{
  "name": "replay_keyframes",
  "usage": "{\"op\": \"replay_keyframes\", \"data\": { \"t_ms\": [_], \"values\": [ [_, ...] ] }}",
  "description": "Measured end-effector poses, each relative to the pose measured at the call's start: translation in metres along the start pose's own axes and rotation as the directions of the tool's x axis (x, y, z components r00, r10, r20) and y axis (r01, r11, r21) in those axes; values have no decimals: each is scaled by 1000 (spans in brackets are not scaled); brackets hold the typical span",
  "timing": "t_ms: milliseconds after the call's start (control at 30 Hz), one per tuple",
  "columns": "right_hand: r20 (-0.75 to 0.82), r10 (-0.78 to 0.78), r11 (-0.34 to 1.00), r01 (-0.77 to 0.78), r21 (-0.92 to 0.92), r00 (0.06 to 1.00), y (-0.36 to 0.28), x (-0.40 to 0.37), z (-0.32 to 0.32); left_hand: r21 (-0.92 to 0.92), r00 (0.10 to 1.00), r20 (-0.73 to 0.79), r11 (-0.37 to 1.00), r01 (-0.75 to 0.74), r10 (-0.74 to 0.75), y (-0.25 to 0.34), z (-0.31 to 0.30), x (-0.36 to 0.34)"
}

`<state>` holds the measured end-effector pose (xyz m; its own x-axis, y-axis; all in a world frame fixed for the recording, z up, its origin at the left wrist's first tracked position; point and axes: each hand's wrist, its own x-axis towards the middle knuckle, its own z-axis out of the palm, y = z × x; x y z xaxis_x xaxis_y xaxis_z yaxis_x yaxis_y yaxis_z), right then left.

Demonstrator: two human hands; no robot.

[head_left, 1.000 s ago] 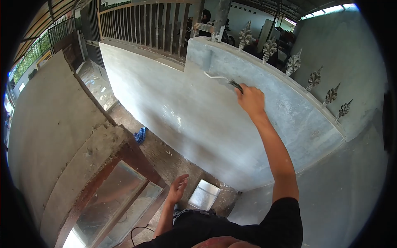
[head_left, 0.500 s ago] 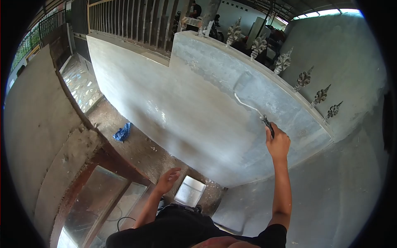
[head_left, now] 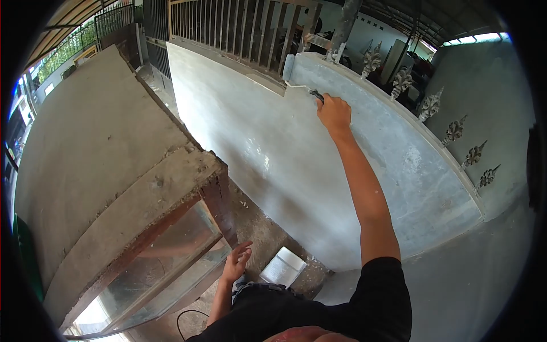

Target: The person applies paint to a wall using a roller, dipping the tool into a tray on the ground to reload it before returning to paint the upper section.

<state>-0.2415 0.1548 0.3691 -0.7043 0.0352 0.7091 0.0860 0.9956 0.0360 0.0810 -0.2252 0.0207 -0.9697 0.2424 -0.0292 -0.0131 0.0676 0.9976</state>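
Observation:
My right hand (head_left: pixel 335 115) is closed around the black handle of a paint roller (head_left: pixel 289 67). The roller's pale sleeve is held up at the raised corner of the low wall (head_left: pixel 228 114), by the step under the railing. White and grey-blue patches cover the wall face, with a darker area on its right half. Down by my waist, my left hand (head_left: pixel 237 263) hangs with its fingers apart and nothing in it. A white paint tray (head_left: pixel 284 268) lies on the ground just right of that hand.
Leaf-shaped metal ornaments (head_left: pixel 430 105) line the wall's sloping top. A slatted railing (head_left: pixel 239 28) stands above the left part. Close on my left is a rough concrete slab (head_left: pixel 108 137) over a glass-fronted cabinet (head_left: pixel 165 259). A cable (head_left: pixel 181 322) curves near my left side.
My right hand has swung up and left with the roller, from the middle of the wall to its upper corner. My view has shifted left; the blue crumpled item is out of sight.

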Motion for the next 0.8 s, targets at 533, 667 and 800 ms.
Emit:
{"op": "replay_keyframes", "data": {
  "t_ms": [533, 667, 800],
  "values": [
    [97, 277, 961, -274, -46, 956, 175, -280, -161, 28, 943, 332, 999, -24, 13, 8, 42, 54],
    [108, 412, 909, -417, 22, 905, 200, -389, -209, 89, 897, 440, 996, 9, -47, 8, 68, 70],
    [-13, 543, 840, -543, -12, 840, 197, -478, -220, 67, 874, 484, 998, 13, -44, 13, 93, 79]
  ]
}}
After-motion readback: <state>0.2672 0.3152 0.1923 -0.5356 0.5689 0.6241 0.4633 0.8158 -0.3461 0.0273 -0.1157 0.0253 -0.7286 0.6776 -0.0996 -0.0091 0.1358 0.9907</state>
